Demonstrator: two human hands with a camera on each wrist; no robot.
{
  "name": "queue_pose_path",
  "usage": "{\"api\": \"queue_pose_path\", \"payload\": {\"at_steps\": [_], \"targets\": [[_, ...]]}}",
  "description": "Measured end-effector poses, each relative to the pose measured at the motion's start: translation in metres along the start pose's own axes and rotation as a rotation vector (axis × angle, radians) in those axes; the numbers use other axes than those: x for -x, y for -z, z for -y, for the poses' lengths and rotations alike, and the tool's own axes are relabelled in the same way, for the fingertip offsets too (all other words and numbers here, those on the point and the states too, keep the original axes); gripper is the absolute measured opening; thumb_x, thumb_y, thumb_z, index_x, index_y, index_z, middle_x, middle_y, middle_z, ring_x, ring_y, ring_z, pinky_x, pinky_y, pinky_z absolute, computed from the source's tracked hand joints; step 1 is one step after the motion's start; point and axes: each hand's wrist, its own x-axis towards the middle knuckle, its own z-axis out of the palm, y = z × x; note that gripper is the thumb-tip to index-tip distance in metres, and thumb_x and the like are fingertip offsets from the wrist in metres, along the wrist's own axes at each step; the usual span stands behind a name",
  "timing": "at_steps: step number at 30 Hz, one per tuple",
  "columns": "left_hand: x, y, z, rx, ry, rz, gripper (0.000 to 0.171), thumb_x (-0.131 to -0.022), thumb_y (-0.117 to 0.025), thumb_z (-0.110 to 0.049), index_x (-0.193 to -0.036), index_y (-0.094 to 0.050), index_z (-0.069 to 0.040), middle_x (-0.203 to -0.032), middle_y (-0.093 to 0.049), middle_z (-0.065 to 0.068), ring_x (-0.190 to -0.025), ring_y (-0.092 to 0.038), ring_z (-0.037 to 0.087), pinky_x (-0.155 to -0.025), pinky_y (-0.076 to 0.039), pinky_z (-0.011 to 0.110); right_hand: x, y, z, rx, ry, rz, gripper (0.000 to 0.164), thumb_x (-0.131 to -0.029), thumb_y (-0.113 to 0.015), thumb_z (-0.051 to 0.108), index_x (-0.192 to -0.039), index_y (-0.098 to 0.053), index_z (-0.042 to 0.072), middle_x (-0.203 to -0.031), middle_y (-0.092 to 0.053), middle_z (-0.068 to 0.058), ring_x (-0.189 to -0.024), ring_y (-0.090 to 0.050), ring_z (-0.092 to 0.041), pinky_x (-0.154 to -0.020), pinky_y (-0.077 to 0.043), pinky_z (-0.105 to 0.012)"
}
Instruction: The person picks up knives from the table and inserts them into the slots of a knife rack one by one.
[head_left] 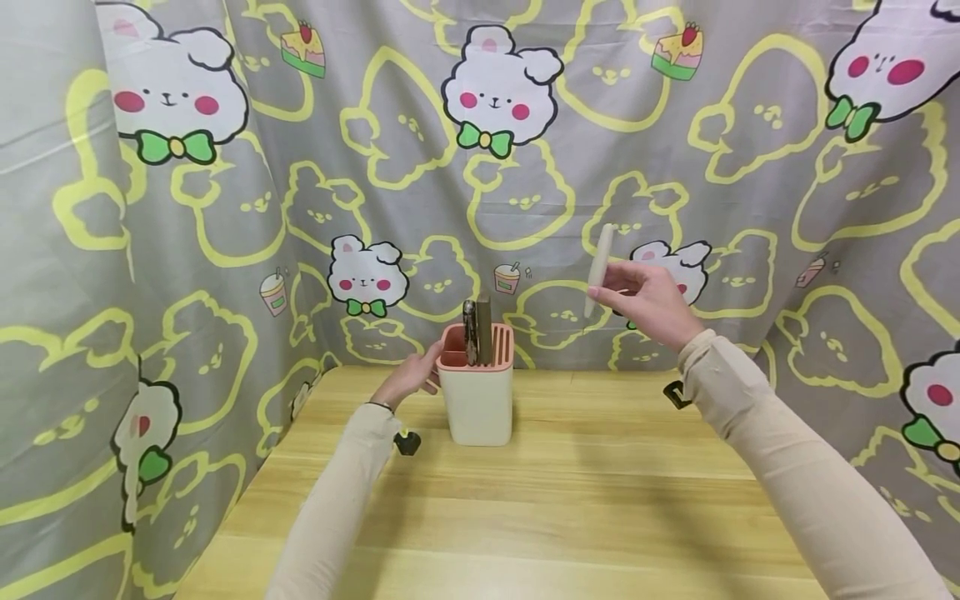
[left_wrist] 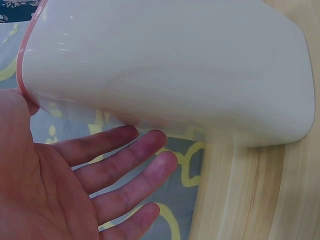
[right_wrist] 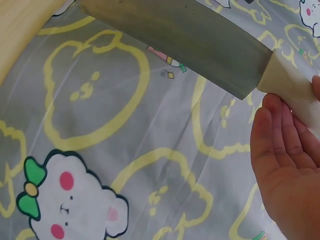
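Observation:
A kitchen knife is held by its cream handle (head_left: 601, 262) in my right hand (head_left: 651, 302), raised off the table at the right. The broad grey blade (right_wrist: 185, 45) shows fully only in the right wrist view. At the table's back stands an upright knife holder (head_left: 481, 408), cream with a pink slotted top. My left hand (head_left: 411, 375) is at its left side, the thumb by the pink rim and the other fingers (left_wrist: 125, 160) loosely extended. A patterned item (head_left: 470, 332) and a flat grey-brown piece (head_left: 485, 329) stick up from the holder.
The holder is on a light wood table (head_left: 480, 525). A grey curtain (head_left: 420, 192) with cartoon prints hangs behind and at both sides. Small black pieces show near the left wrist (head_left: 407, 442) and the right wrist (head_left: 677, 394).

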Motion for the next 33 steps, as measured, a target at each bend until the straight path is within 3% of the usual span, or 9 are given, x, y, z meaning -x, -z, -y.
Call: {"api": "queue_pose_path", "payload": {"at_steps": [10,18,27,33], "targets": [[-0.001,0.001,0.001,-0.006,-0.004,-0.001,0.079,-0.101,-0.025,-0.063,-0.118,-0.067,0.002,-0.109,-0.071,0.023,-0.103,-0.068,0.039,-0.087,-0.057,0.046,-0.02,-0.022,0.016,-0.081,0.061,-0.01,0.035,-0.09,-0.073,0.028,-0.118,-0.068,0.008,-0.111,-0.072,-0.015,-0.084,-0.067,-0.004,-0.074,-0.052,-0.019],[-0.002,0.0,0.002,0.005,-0.01,0.002,0.078,-0.101,-0.026,-0.064,-0.119,-0.067,0.0,-0.108,-0.071,0.023,-0.098,-0.07,0.033,-0.085,-0.057,0.045,-0.031,-0.033,0.023,-0.113,0.058,0.011,0.036,-0.09,-0.073,0.028,-0.122,-0.067,0.01,-0.113,-0.071,-0.014,-0.086,-0.067,-0.007,-0.075,-0.053,-0.02],[-0.004,0.001,0.002,0.006,0.002,0.01,0.079,-0.1,-0.026,-0.066,-0.121,-0.066,-0.002,-0.113,-0.07,0.025,-0.101,-0.069,0.038,-0.089,-0.055,0.049,-0.046,-0.046,0.032,-0.146,0.108,0.016,0.029,-0.09,-0.073,0.021,-0.115,-0.069,0.007,-0.106,-0.073,-0.015,-0.084,-0.068,-0.01,-0.076,-0.053,-0.022],[-0.002,0.001,0.002,-0.005,0.005,0.013,0.079,-0.1,-0.024,-0.066,-0.123,-0.066,-0.002,-0.113,-0.07,0.024,-0.103,-0.069,0.038,-0.087,-0.057,0.045,-0.05,-0.055,0.04,-0.12,0.106,0.03,0.029,-0.09,-0.073,0.021,-0.116,-0.069,0.009,-0.107,-0.073,-0.012,-0.087,-0.067,-0.009,-0.077,-0.052,-0.023]]}}
